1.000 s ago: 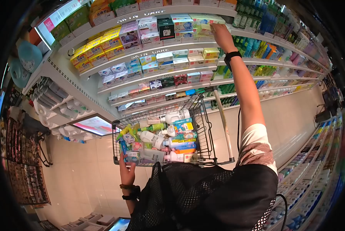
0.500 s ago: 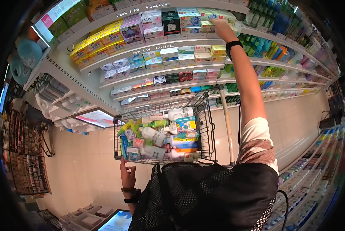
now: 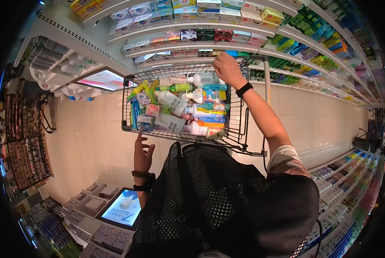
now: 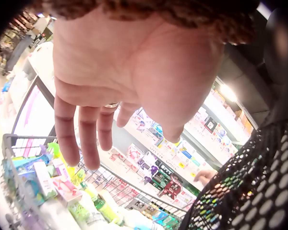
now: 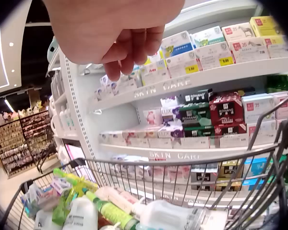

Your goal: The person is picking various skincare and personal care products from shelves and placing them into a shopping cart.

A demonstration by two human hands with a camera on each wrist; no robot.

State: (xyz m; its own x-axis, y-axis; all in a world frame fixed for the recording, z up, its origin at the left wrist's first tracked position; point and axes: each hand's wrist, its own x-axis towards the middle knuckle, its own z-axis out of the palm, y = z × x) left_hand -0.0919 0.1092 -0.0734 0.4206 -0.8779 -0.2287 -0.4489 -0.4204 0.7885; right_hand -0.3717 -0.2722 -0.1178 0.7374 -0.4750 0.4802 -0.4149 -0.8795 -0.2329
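Observation:
My right hand [image 3: 228, 69] is over the far right rim of the wire shopping cart [image 3: 245, 116]. Its fingers [image 5: 127, 55] hang loosely curled in the right wrist view, and no item shows in them. My left hand [image 3: 143, 157] is by the cart's near left corner, its fingers [image 4: 89, 139] extended and holding nothing. Bottles and boxes fill the cart: a white pump bottle [image 3: 171, 102], a green bottle [image 3: 177, 87], a large white bottle [image 3: 205, 78] and a pink box [image 4: 67, 188] among several others.
Beyond the cart rise shelves of boxed soap [image 5: 216, 55] and, at right, rows of bottles [image 3: 306, 26]. The cart's handle bar [image 3: 266, 90] stands at its right side. A lit screen [image 3: 121, 207] stands behind on the left, and racks [image 3: 25, 137] line the far left.
My right hand has come down from the boxes on the upper shelf to the cart's far rim. The head view has tilted lower. My left hand stays near the cart corner.

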